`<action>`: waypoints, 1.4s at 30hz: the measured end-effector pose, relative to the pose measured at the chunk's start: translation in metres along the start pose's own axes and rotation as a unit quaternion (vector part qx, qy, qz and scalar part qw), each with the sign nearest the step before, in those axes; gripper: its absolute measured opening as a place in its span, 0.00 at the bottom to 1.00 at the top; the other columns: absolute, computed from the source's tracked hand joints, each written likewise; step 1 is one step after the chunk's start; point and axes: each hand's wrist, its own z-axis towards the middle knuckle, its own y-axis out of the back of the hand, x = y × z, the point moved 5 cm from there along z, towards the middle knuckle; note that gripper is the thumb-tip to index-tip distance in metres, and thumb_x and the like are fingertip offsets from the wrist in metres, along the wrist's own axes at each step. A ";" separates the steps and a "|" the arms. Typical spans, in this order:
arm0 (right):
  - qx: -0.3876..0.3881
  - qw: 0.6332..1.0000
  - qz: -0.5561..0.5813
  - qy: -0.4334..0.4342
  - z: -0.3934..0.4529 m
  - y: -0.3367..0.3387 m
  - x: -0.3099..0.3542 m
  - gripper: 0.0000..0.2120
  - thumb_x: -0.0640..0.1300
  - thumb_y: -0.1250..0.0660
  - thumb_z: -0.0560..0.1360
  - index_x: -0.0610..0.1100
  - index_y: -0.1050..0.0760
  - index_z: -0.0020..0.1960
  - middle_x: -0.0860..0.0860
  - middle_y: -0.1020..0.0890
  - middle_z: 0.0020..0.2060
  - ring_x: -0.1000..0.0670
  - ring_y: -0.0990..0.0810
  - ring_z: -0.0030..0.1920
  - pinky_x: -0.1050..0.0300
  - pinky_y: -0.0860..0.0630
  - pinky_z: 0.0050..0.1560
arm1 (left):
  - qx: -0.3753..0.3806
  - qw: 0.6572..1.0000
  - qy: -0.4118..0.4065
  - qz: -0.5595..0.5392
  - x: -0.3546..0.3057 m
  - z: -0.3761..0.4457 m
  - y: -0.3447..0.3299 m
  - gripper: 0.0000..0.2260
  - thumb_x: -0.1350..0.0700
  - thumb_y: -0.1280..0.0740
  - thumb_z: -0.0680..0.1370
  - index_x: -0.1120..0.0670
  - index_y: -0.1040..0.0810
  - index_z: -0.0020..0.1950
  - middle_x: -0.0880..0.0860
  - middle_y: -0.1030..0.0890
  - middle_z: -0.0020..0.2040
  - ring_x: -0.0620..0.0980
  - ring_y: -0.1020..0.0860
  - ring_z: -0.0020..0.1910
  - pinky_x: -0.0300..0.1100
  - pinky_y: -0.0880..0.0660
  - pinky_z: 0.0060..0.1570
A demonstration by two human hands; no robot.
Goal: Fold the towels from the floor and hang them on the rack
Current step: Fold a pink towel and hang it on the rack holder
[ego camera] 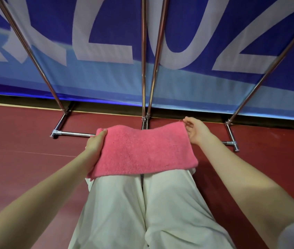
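Dark red floor (pixel 25 159); blue banner (pixel 106 33) with large, blurred white lettering behind.

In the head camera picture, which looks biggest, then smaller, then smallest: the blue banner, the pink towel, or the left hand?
1. blue banner, filling the top of the picture
2. pink towel
3. left hand, smallest, gripping the towel's edge

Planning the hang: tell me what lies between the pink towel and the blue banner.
In the head view, past the pink towel lie the rack's chrome base bars and upright poles on red floor, then the blue banner.
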 end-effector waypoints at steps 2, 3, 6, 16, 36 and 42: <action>0.011 0.992 -0.118 -0.031 0.003 -0.003 -0.012 0.09 0.50 0.35 0.77 0.45 0.24 0.46 0.48 0.22 0.44 0.51 0.23 0.43 0.57 0.28 0.44 | 0.014 0.999 0.013 -0.026 0.000 0.000 0.001 0.24 0.44 0.35 0.78 0.60 0.25 0.65 0.54 0.24 0.54 0.53 0.26 0.52 0.44 0.31 0.53; 0.020 0.986 -0.157 -0.053 0.004 -0.004 -0.018 0.13 0.54 0.34 0.76 0.44 0.24 0.50 0.47 0.22 0.47 0.49 0.23 0.47 0.55 0.27 0.48 | 0.023 0.999 0.017 -0.041 0.000 0.001 0.001 0.23 0.44 0.34 0.77 0.60 0.24 0.63 0.54 0.23 0.53 0.52 0.25 0.51 0.44 0.30 0.52; 0.067 0.972 -0.201 -0.100 0.006 -0.013 -0.027 0.18 0.57 0.31 0.73 0.43 0.24 0.51 0.47 0.20 0.43 0.47 0.21 0.45 0.52 0.25 0.48 | 0.053 0.995 0.033 -0.078 -0.003 0.002 0.003 0.18 0.44 0.32 0.76 0.55 0.22 0.57 0.52 0.21 0.47 0.51 0.24 0.48 0.46 0.28 0.54; 0.072 0.981 -0.181 0.001 0.006 -0.023 -0.001 0.18 0.38 0.30 0.73 0.38 0.25 0.62 0.43 0.18 0.46 0.46 0.19 0.45 0.52 0.22 0.45 | 0.111 0.988 -0.048 -0.100 -0.038 -0.003 0.020 0.05 0.63 0.33 0.77 0.54 0.21 0.44 0.53 0.19 0.39 0.48 0.23 0.37 0.39 0.24 0.39; 0.072 0.822 -0.386 0.413 -0.097 0.013 0.058 0.11 0.31 0.31 0.72 0.46 0.25 0.40 0.50 0.23 0.34 0.61 0.27 0.32 0.66 0.30 0.38 | 0.065 0.850 -0.456 0.254 -0.094 -0.102 0.068 0.07 0.62 0.30 0.75 0.50 0.20 0.47 0.47 0.22 0.44 0.45 0.24 0.43 0.33 0.30 0.44; 0.113 0.781 -0.438 0.430 -0.127 0.035 0.023 0.12 0.31 0.33 0.67 0.47 0.25 0.39 0.48 0.23 0.35 0.55 0.28 0.35 0.60 0.31 0.40 | 0.155 0.795 -0.475 0.343 -0.043 -0.133 0.075 0.12 0.66 0.30 0.74 0.48 0.24 0.44 0.48 0.21 0.45 0.45 0.24 0.45 0.36 0.27 0.44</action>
